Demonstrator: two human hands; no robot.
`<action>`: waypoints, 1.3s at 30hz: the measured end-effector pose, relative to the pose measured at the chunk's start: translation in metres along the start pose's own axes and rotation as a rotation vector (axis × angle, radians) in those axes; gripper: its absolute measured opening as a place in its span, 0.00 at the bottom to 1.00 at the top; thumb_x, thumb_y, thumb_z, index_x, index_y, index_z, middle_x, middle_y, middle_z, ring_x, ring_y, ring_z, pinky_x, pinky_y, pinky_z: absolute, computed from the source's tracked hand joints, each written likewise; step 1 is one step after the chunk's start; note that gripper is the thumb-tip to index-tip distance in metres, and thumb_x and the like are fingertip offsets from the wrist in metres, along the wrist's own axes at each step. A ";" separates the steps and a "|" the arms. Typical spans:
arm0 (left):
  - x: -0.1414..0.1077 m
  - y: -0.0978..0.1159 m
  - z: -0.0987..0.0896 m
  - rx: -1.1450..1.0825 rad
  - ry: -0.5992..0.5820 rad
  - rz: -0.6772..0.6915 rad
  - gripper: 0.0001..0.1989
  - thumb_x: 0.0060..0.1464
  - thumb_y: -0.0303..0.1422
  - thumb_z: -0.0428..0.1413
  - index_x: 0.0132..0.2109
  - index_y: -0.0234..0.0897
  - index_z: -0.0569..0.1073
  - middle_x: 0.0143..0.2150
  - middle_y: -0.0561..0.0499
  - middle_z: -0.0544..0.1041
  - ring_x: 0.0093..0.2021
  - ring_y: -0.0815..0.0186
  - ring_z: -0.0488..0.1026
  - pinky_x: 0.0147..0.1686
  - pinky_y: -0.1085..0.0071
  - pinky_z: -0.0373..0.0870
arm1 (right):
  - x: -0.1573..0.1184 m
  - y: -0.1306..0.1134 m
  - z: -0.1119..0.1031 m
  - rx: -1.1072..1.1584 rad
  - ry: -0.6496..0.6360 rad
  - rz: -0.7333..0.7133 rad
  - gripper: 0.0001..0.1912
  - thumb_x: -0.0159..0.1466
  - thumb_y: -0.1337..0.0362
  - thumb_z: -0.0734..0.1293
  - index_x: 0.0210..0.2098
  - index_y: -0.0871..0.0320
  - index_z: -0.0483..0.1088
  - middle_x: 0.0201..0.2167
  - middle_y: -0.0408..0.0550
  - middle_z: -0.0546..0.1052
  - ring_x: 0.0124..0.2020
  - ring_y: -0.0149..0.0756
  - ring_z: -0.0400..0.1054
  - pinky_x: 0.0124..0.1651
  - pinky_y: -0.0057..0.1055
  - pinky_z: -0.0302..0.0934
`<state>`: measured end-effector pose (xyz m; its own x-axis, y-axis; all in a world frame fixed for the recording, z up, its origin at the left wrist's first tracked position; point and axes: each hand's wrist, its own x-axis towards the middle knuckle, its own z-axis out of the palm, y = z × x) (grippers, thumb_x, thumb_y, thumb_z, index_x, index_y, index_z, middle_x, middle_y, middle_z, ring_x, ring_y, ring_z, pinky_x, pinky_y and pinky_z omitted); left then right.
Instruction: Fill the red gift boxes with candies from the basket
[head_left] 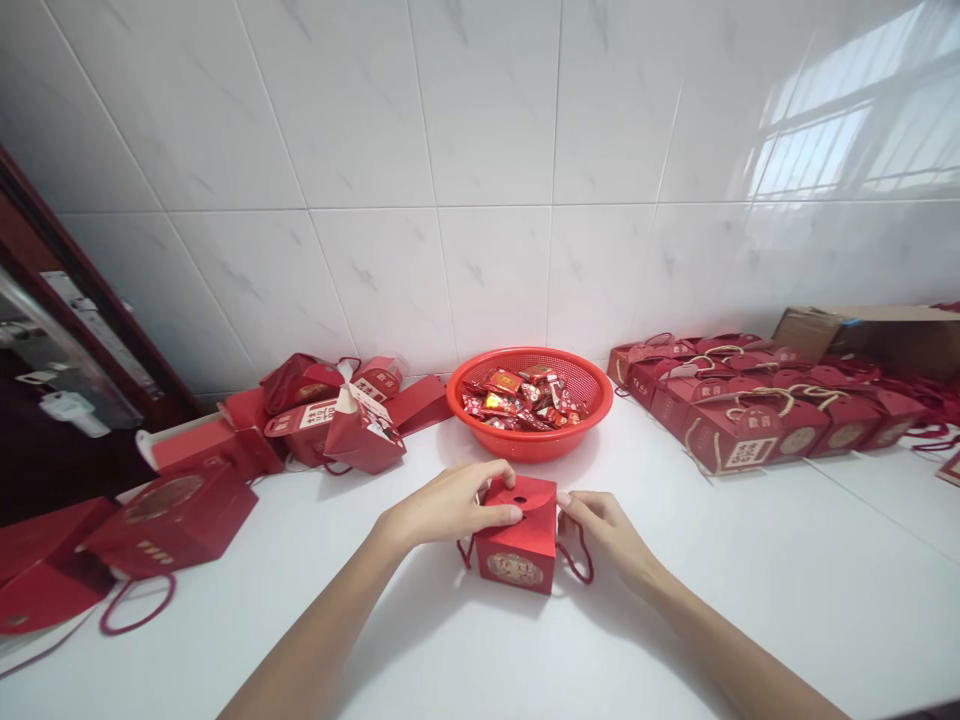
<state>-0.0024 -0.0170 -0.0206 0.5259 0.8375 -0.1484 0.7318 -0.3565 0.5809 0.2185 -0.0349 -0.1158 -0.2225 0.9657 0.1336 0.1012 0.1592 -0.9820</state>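
A red gift box (517, 545) with a gold emblem on its front stands upright on the white table, its top flaps folded over around a round hole. My left hand (469, 505) rests on the top from the left, thumb and fingers pressing on the lid. At the right upper edge, my right hand (604, 530) has its thumb and fingers closed against the box; whether they pinch a flap or the cord is hidden. Dark red cord loops hang at both sides of the box. Just behind it sits a red plastic basket (532, 445) holding wrapped candies (517, 400).
Several red boxes (176, 520), some open, lie loosely at the left. Rows of closed red boxes (712, 425) with cord handles stand at the right, before a cardboard box (885, 335). A tiled wall (495, 130) rises behind the white table (750, 590).
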 end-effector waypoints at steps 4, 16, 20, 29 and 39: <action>-0.001 0.001 0.002 0.017 0.019 -0.004 0.16 0.56 0.48 0.54 0.42 0.41 0.70 0.32 0.55 0.72 0.31 0.64 0.68 0.30 0.72 0.59 | 0.000 -0.008 -0.004 0.170 0.006 -0.077 0.21 0.59 0.46 0.69 0.25 0.58 0.68 0.23 0.44 0.72 0.27 0.33 0.65 0.36 0.32 0.62; 0.001 0.012 0.014 -0.036 0.094 -0.007 0.19 0.58 0.48 0.53 0.45 0.39 0.76 0.31 0.53 0.73 0.29 0.65 0.68 0.28 0.71 0.59 | -0.002 -0.011 -0.012 0.071 0.127 -0.165 0.18 0.57 0.52 0.72 0.41 0.57 0.75 0.37 0.51 0.78 0.28 0.32 0.65 0.25 0.28 0.65; 0.000 0.009 0.004 -0.288 0.054 -0.022 0.26 0.56 0.50 0.55 0.53 0.36 0.74 0.29 0.53 0.73 0.27 0.67 0.68 0.25 0.72 0.60 | -0.001 -0.009 -0.014 0.001 0.137 -0.212 0.16 0.58 0.54 0.72 0.41 0.57 0.76 0.35 0.51 0.78 0.27 0.32 0.65 0.26 0.28 0.65; -0.008 0.015 -0.007 -0.885 0.112 0.092 0.26 0.55 0.42 0.62 0.58 0.38 0.69 0.50 0.42 0.77 0.40 0.60 0.79 0.48 0.57 0.73 | 0.003 -0.021 -0.018 -0.024 0.217 -0.257 0.13 0.57 0.54 0.72 0.38 0.56 0.77 0.37 0.51 0.79 0.31 0.36 0.68 0.30 0.33 0.69; -0.012 0.024 0.000 -0.958 0.169 0.177 0.22 0.57 0.40 0.61 0.57 0.40 0.71 0.58 0.40 0.74 0.57 0.48 0.72 0.51 0.53 0.74 | 0.019 -0.080 -0.029 -0.176 0.112 -0.269 0.17 0.61 0.52 0.68 0.25 0.60 0.73 0.25 0.46 0.76 0.29 0.35 0.68 0.34 0.30 0.63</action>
<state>0.0087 -0.0351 -0.0049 0.4703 0.8792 0.0759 -0.0509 -0.0589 0.9970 0.2341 -0.0235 -0.0311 -0.1567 0.8993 0.4083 0.2211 0.4348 -0.8729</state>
